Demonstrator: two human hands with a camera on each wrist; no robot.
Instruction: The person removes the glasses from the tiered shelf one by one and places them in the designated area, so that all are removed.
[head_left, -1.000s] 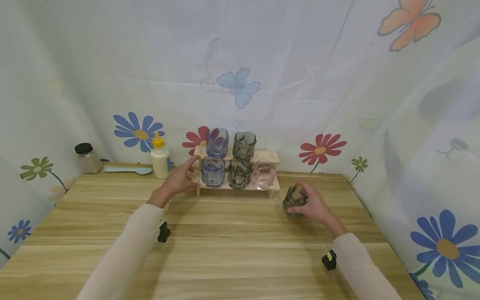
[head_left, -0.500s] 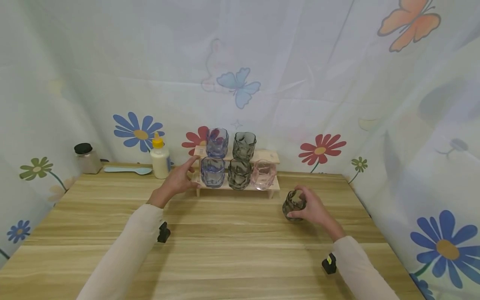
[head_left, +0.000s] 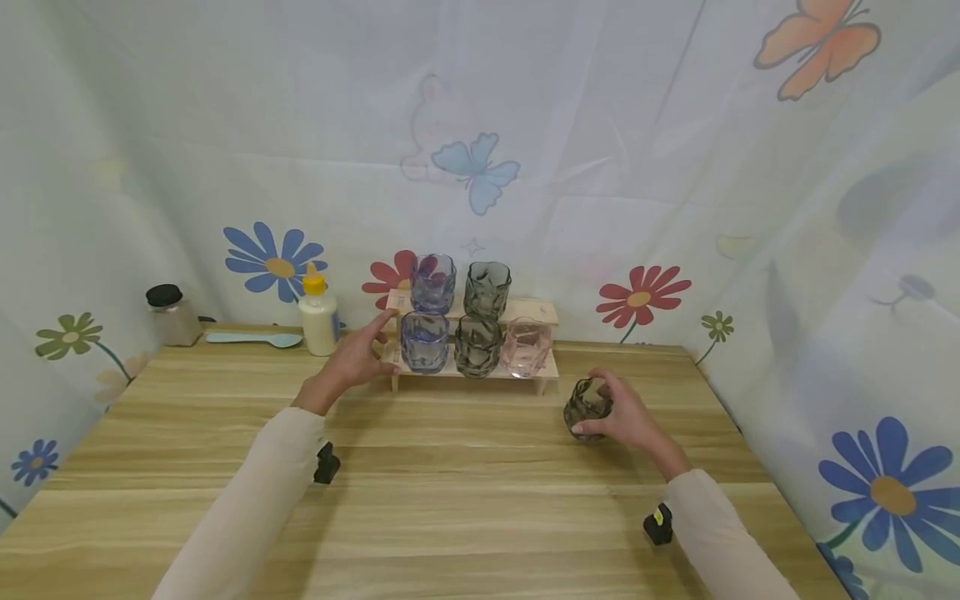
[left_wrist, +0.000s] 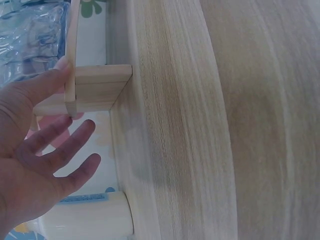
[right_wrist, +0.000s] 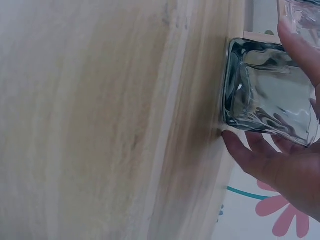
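Note:
A two-tier wooden stand (head_left: pixel 551 363) bears faceted glasses. On its upper tier are a blue glass (head_left: pixel 432 283) and a grey glass (head_left: pixel 487 289); below them stand another blue glass (head_left: pixel 424 343), a second grey glass (head_left: pixel 477 346) and a pink glass (head_left: pixel 527 347). My left hand (head_left: pixel 352 360) touches the stand's left end, thumb at the lower shelf, other fingers spread in the left wrist view. To the right of the stand, my right hand (head_left: pixel 624 414) holds a grey glass (right_wrist: pixel 272 92) between thumb and fingers, its base right at the tabletop.
Left of the stand are a white bottle (head_left: pixel 319 323) with a yellow cap, a pale blue spoon (head_left: pixel 255 339) and a black-lidded jar (head_left: pixel 174 317). A flower-printed curtain (head_left: pixel 480 100) closes off the back and sides of the wooden table (head_left: pixel 465 500).
The grey glass in my right hand has come slightly nearer to me, then stays about still. My left hand keeps its place at the stand.

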